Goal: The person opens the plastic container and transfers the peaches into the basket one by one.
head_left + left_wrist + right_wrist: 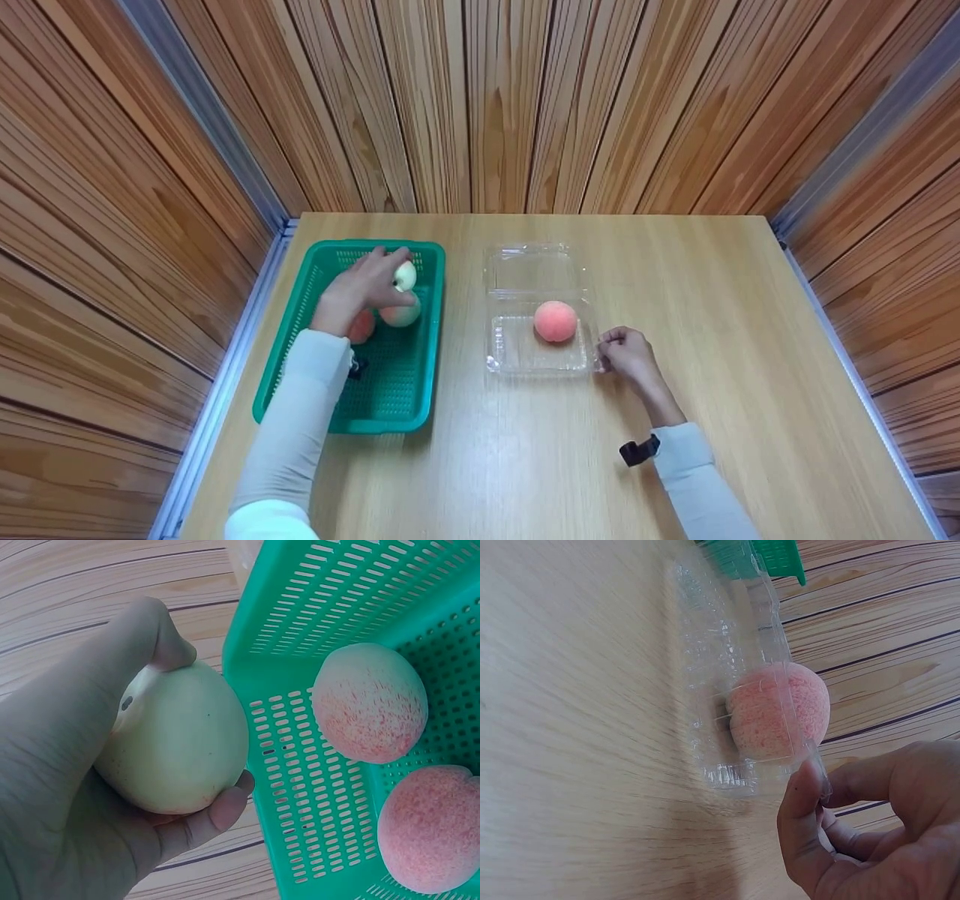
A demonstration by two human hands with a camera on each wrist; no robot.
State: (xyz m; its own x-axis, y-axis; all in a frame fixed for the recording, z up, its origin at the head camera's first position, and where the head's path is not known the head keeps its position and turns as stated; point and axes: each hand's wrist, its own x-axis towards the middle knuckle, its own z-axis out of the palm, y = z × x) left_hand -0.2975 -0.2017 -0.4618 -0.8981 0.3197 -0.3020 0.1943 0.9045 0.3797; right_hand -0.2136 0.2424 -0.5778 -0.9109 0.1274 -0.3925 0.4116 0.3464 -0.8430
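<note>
One pale fruit (176,739) gripped in left hand (364,283), right hand (630,354) pinching clear container (516,346)

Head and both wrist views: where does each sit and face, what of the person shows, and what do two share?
Head: head-worn, facing forward and down at the pale wooden table; left grip, right grip, pale sleeves show.
Left wrist: worn there, facing a held round cream fruit and the green perforated plastic basket; only the left grip shows.
Right wrist: worn there, facing a round pink fuzzy fruit in a clear plastic container; only the right grip shows.
Head and right wrist share that pink fruit and container.
</note>
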